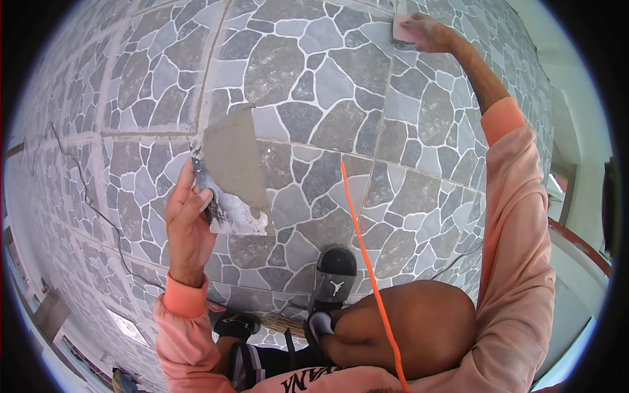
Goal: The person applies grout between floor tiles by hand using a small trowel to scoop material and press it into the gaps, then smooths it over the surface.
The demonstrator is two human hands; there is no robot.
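My left hand (188,219) is closed around the handle of a flat metal trowel (230,213), held up above the tiled floor. Wet grey grout (230,150) covers much of its face, and pale smears mark the near part of the blade. Far to the right, my outstretched right hand (431,34) grips a pinkish flat spreader (402,27). Dark grey paste shows at the spreader's near edge, beside a tile joint. Its full shape is partly hidden by my fingers.
Stone-patterned tiles (282,62) with grout-smeared joints at the left cover the floor. A thin dark cable (92,203) runs across the left side. An orange cord (370,262) hangs in front of me. My sandalled foot (335,272) rests near the middle.
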